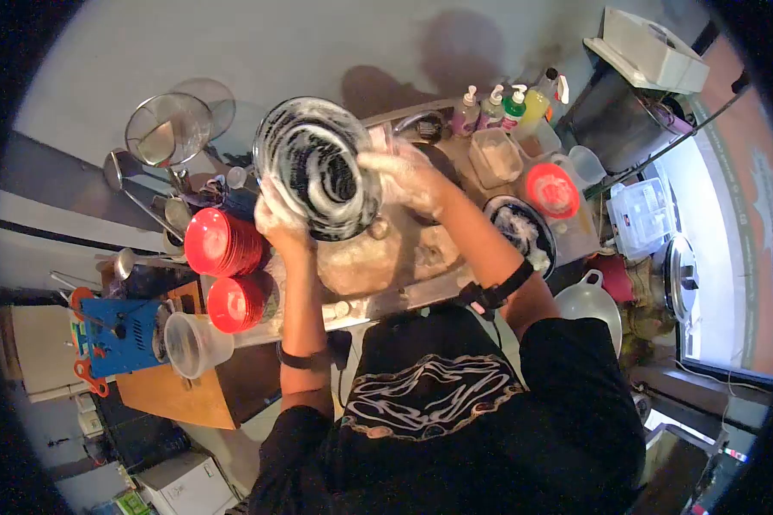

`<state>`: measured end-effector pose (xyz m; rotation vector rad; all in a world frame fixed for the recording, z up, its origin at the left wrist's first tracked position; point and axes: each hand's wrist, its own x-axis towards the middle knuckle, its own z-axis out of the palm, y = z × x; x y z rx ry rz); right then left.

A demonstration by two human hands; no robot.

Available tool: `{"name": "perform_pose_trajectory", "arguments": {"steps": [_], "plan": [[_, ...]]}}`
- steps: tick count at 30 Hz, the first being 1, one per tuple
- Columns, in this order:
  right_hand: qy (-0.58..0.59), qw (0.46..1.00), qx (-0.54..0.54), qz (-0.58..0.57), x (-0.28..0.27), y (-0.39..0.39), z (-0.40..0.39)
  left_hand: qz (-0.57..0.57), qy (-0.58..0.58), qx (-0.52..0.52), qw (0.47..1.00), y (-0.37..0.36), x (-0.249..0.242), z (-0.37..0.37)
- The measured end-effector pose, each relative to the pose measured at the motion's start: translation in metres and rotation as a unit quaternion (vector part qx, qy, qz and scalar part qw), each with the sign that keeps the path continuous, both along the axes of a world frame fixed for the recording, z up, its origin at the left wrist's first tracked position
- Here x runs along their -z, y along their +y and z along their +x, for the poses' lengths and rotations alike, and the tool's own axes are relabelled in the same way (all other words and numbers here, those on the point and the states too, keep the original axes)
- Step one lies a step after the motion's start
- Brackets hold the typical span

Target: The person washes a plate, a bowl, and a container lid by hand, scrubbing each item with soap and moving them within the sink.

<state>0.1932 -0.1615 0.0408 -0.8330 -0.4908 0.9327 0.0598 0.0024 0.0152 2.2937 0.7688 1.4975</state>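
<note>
A round black plate point(322, 176), smeared with white foam, is held up tilted above the sink point(386, 305). My left hand point(282, 216) grips its lower left rim. My right hand point(410, 180), coated in suds, is curled at the plate's right edge; a pale, foamy thing shows by its fingers, too blurred to name. Below the plate, the basin is covered with whitish suds. Right of my right forearm sits a black bowl point(522, 230) with foam inside, and beyond it a red bowl point(553, 190) with suds.
Stacked red bowls point(219, 243) and a clear plastic tub point(196, 345) stand on the left. Pump bottles point(489, 112) line the back right near a plastic container point(495, 158). Strainers point(169, 129) rise at back left. A white colander point(591, 307) sits low on the right.
</note>
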Motion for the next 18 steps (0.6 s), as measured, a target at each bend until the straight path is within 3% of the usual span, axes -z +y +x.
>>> {"name": "perform_pose_trajectory", "arguments": {"steps": [1,2,3,4,5,6,7,9,11,13,14,15,17,18], "plan": [[0.04,0.998,-0.043,0.0,0.005,-0.009,-0.004,-0.122,-0.09,0.048,0.987,-0.005,-0.003,0.008],[0.02,0.998,-0.057,-0.026,0.021,-0.006,-0.011,-0.281,-0.162,0.113,0.939,0.004,0.007,0.014],[-0.001,0.996,-0.07,-0.05,0.042,0.003,-0.021,-0.34,-0.169,0.165,0.91,0.013,0.035,0.022],[-0.281,0.959,0.018,-0.036,0.059,0.004,-0.03,-0.302,-0.134,0.194,0.924,0.01,0.044,0.024],[-0.537,0.837,0.103,-0.022,0.07,0.003,-0.041,-0.264,-0.099,0.223,0.933,0.002,0.05,0.027],[-0.273,0.923,-0.04,-0.267,0.007,-0.011,-0.05,-0.388,-0.12,0.272,0.872,-0.016,0.037,0.024],[-0.27,0.923,-0.038,-0.27,0.01,-0.013,-0.055,-0.425,-0.077,0.249,0.867,-0.018,0.047,0.025],[-0.432,0.892,0.1,-0.086,0.021,-0.015,-0.06,-0.436,0.134,0.299,0.838,-0.018,0.052,0.004],[-0.475,0.862,0.142,-0.103,0.05,-0.012,-0.062,-0.425,0.079,0.306,0.848,-0.032,0.05,0.003],[-0.618,0.775,0.11,-0.077,0.067,-0.016,-0.058,-0.691,-0.045,0.199,0.694,-0.027,0.03,-0.002],[-0.653,0.753,0.066,-0.041,0.073,-0.014,-0.05,-0.704,-0.054,0.174,0.687,-0.04,0.013,-0.006],[-0.653,0.753,0.066,-0.041,0.079,-0.013,-0.04,-0.668,-0.151,0.25,0.685,-0.055,0.002,-0.005],[-0.786,0.6,0.13,-0.08,0.079,-0.016,-0.015,-0.597,-0.117,0.226,0.761,-0.02,0.069,-0.024],[-0.785,0.603,0.125,-0.074,0.081,-0.015,-0.017,-0.579,-0.037,0.279,0.766,0.007,0.109,-0.038]]}}
